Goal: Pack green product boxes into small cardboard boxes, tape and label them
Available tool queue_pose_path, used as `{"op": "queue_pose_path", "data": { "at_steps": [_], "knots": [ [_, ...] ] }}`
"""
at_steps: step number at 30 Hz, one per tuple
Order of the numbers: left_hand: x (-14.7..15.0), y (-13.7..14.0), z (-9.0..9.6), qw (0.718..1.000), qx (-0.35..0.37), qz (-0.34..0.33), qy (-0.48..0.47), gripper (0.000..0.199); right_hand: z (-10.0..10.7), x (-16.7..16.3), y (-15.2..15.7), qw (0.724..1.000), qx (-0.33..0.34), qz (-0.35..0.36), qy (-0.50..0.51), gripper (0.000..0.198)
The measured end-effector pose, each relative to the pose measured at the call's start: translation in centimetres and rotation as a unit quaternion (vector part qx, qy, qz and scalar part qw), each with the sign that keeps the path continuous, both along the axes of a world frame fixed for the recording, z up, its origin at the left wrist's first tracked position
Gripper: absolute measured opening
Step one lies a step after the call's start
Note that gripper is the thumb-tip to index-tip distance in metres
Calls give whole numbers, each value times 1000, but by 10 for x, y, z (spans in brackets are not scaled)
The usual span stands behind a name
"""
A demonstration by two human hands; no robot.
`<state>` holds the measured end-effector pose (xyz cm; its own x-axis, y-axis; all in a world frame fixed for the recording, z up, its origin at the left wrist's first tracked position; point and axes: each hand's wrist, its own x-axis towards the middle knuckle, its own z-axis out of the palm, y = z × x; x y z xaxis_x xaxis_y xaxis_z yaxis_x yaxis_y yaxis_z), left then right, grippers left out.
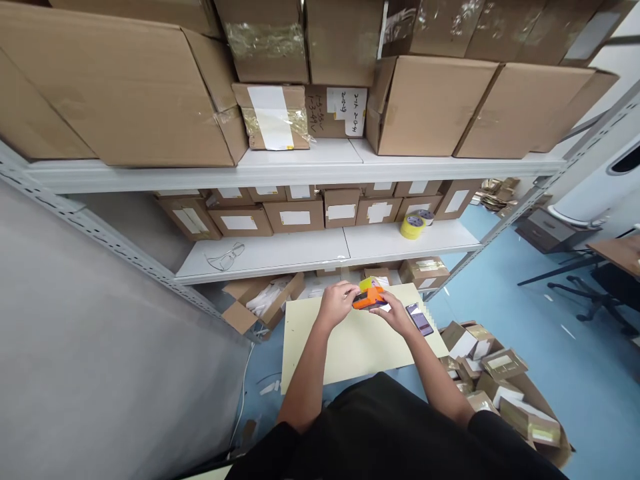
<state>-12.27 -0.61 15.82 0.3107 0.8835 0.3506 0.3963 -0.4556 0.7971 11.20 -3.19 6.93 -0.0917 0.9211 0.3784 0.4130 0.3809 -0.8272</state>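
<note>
Head view: both hands meet over the far edge of the pale yellow board (350,347). Left hand (336,301) is curled around the left end of an orange device (369,299); right hand (395,312) grips its right end from below, fingers closed on it. Yellow-green piece (369,284) sits just behind the device, touching it. Phone (419,319) lies flat near the board's far right corner, just beside the right hand. Yellow tape roll (412,227) on the lower shelf (300,253), right side.
</note>
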Motion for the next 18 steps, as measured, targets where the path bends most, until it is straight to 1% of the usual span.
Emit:
{"op": "queue_pose_path", "data": {
  "at_steps": [3,5,7,9,11,13,14,16,17,18],
  "knots": [
    [15,10,3,998,54,43,15,30,-6,9,15,1000,-3,-15,18,45],
    [21,17,9,993,90,69,15,32,-10,17,23,999,-9,-27,31,46],
    [23,24,20,989,119,88,18,33,-15,26,27,998,-21,-20,49,44],
    [23,30,32,987,137,78,33,33,-20,36,30,997,-38,-2,66,42],
    [27,33,40,988,141,39,49,32,-25,44,31,996,-51,8,74,42],
    [36,30,43,989,137,16,50,29,-28,49,34,996,-48,-8,72,43],
    [42,26,41,990,135,24,40,28,-29,51,36,997,-40,-21,66,44],
    [57,17,35,989,129,76,9,29,-28,53,41,998,-12,-48,46,44],
    [64,12,31,986,121,115,-7,35,-28,54,45,998,8,-58,29,44],
    [71,8,27,981,111,156,-15,47,-27,56,48,997,30,-67,9,43]
  ]
}}
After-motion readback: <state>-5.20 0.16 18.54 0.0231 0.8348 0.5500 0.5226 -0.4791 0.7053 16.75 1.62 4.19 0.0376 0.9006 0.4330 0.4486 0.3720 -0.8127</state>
